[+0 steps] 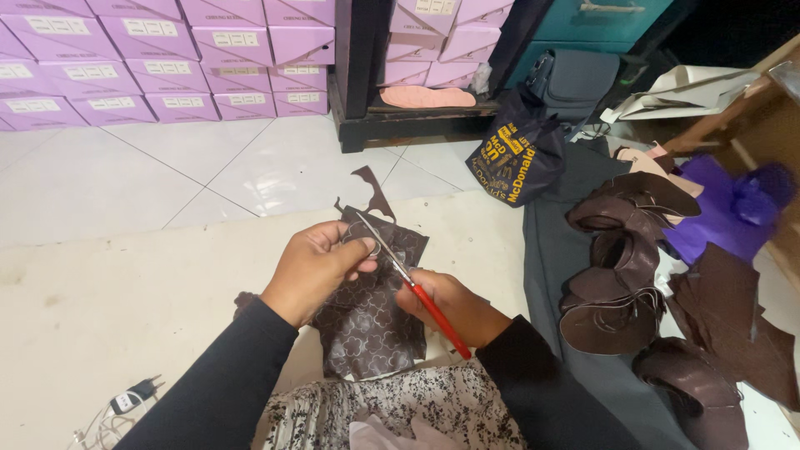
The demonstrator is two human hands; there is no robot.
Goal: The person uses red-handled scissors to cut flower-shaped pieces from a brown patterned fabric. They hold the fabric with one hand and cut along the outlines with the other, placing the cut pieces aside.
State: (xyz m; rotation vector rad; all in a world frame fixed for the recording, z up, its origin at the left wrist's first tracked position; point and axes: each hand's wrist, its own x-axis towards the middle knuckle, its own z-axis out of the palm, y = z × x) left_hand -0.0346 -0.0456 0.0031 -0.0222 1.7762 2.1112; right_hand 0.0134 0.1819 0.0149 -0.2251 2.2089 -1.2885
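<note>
My left hand grips the upper part of a dark brown patterned leather sheet that hangs down over my lap. My right hand holds red-handled scissors, whose metal blades point up and left into the sheet near my left thumb. A thin cut strip of the same leather sticks up from the sheet's top edge. Both arms wear black sleeves.
A pile of cut dark brown leather pieces lies on grey cloth to the right, with purple fabric beyond. A dark printed bag sits ahead. Stacked lilac boxes line the far wall. A charger plug lies lower left.
</note>
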